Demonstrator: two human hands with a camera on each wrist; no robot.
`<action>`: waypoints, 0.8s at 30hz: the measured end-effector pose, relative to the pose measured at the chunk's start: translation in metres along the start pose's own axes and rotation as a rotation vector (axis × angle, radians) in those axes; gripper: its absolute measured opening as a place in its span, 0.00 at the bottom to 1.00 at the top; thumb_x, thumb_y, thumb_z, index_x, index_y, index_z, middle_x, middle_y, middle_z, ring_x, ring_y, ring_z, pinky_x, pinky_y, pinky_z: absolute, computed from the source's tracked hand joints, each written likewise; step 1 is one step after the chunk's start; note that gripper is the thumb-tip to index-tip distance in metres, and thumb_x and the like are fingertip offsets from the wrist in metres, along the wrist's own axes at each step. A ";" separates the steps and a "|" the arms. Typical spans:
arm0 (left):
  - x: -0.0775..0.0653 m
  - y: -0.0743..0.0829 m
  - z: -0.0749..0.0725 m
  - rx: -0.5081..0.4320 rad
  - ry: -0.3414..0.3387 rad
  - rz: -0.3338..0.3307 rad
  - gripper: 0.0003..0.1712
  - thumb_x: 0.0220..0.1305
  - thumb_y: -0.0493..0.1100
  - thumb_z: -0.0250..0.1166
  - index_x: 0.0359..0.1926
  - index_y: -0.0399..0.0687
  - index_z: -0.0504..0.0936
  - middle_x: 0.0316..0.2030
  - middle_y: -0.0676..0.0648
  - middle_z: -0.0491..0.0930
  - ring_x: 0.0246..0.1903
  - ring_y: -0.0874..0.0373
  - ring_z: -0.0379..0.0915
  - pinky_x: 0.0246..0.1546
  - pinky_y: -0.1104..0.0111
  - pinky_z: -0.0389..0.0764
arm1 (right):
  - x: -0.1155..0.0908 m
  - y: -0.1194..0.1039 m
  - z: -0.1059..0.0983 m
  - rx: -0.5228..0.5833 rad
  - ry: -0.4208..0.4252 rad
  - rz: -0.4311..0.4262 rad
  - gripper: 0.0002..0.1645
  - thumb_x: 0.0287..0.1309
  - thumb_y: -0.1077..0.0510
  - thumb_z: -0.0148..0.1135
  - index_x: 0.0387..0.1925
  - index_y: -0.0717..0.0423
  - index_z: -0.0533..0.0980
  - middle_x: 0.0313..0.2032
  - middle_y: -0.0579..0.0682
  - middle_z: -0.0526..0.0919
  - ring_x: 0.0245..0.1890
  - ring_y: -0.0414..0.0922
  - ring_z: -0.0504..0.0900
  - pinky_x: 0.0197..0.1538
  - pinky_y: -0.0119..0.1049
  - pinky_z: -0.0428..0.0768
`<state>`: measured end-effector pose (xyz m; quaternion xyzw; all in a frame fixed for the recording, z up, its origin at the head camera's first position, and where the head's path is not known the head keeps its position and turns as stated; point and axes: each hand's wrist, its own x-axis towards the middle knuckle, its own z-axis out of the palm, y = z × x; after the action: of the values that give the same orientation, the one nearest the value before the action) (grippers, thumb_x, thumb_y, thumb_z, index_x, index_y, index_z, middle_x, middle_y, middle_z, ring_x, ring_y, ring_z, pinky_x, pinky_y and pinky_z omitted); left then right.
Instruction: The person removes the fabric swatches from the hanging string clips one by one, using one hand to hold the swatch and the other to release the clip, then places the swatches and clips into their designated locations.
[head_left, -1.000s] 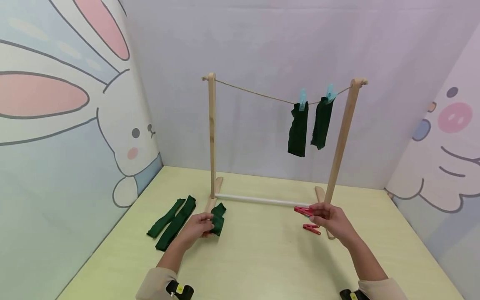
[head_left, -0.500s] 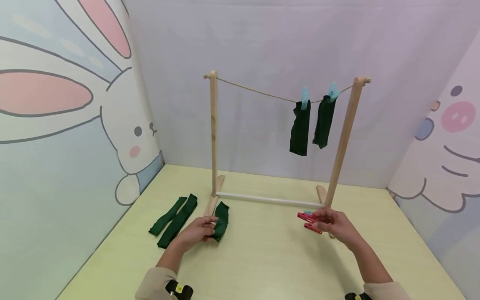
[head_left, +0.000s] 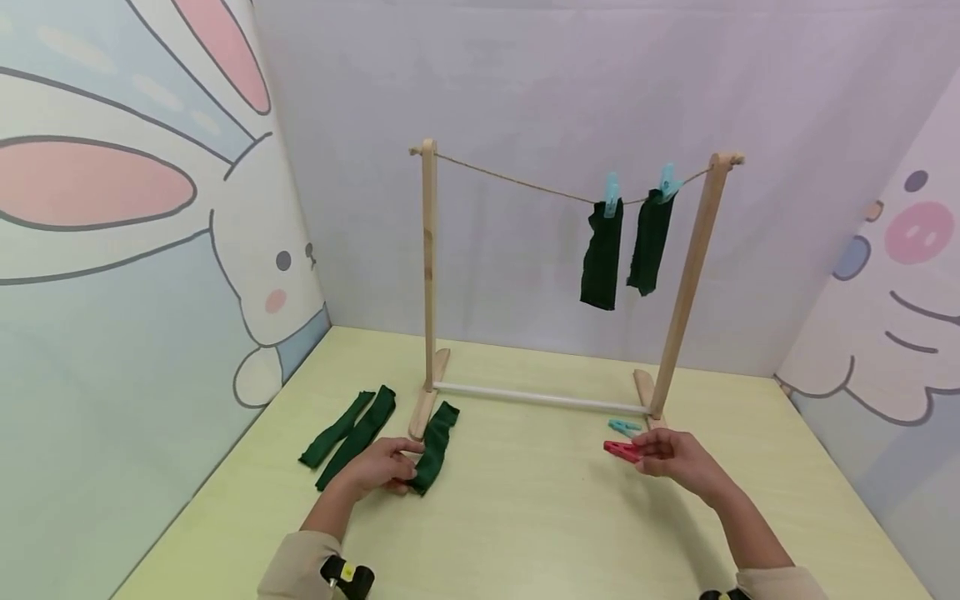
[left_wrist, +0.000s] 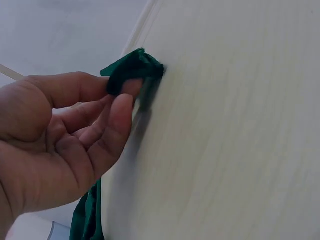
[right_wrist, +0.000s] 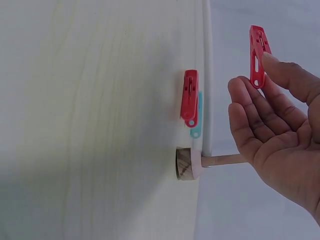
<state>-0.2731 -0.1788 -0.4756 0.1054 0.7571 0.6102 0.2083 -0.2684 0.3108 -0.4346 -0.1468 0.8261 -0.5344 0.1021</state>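
My left hand point(head_left: 384, 467) holds the near end of a dark green cloth strip point(head_left: 438, 442) between its fingers, low over the table. The left wrist view shows the end of this cloth point(left_wrist: 131, 65) folded over the fingertips. With thumb and fingers my right hand point(head_left: 678, 462) pinches a red clothespin point(right_wrist: 258, 55), held above the table near the rack's right foot. Another red clothespin point(right_wrist: 189, 97) lies below, beside a light blue clothespin point(head_left: 625, 427); the head view hides the lying red one behind the held one.
A wooden drying rack point(head_left: 430, 267) with a sagging rope point(head_left: 517, 181) stands behind. Two green cloths point(head_left: 602, 254) hang at its right from blue clothespins point(head_left: 612, 196). Two more green strips point(head_left: 365, 433) lie left of my left hand. A white bar point(head_left: 532, 397) joins the feet.
My left hand has moved left and toward me, and the cloth strip has straightened out. My right hand with the red clothespin has drifted slightly right and toward me, uncovering the blue clothespin.
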 end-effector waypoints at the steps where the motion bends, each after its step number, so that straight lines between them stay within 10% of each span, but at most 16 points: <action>1: 0.000 0.000 0.000 0.013 -0.001 -0.012 0.25 0.59 0.29 0.57 0.58 0.26 0.67 0.25 0.46 0.74 0.25 0.56 0.73 0.28 0.64 0.79 | -0.001 0.000 0.000 0.005 0.001 0.007 0.24 0.52 0.66 0.65 0.47 0.78 0.70 0.38 0.61 0.79 0.36 0.42 0.79 0.37 0.34 0.79; 10: -0.004 -0.005 0.002 0.036 -0.054 -0.078 0.26 0.56 0.31 0.58 0.57 0.26 0.67 0.25 0.42 0.79 0.26 0.52 0.79 0.25 0.66 0.79 | -0.004 0.006 -0.005 -0.032 -0.028 0.061 0.20 0.51 0.68 0.64 0.44 0.77 0.70 0.37 0.59 0.79 0.36 0.44 0.77 0.37 0.33 0.78; 18: -0.006 -0.005 0.001 -0.135 -0.130 -0.020 0.29 0.60 0.29 0.58 0.60 0.24 0.61 0.29 0.40 0.78 0.33 0.46 0.80 0.31 0.63 0.80 | -0.009 0.013 -0.011 -0.129 -0.025 0.108 0.18 0.51 0.66 0.65 0.42 0.74 0.74 0.31 0.54 0.77 0.33 0.46 0.73 0.34 0.33 0.75; 24: -0.010 -0.002 0.003 -0.028 -0.085 -0.071 0.27 0.58 0.30 0.59 0.59 0.24 0.63 0.29 0.40 0.79 0.30 0.48 0.80 0.28 0.64 0.80 | -0.007 0.023 -0.014 -0.118 -0.057 0.127 0.15 0.49 0.68 0.65 0.40 0.73 0.74 0.30 0.55 0.77 0.32 0.46 0.74 0.33 0.33 0.75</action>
<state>-0.2631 -0.1811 -0.4765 0.1013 0.7422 0.6079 0.2632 -0.2691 0.3344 -0.4498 -0.1152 0.8604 -0.4731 0.1504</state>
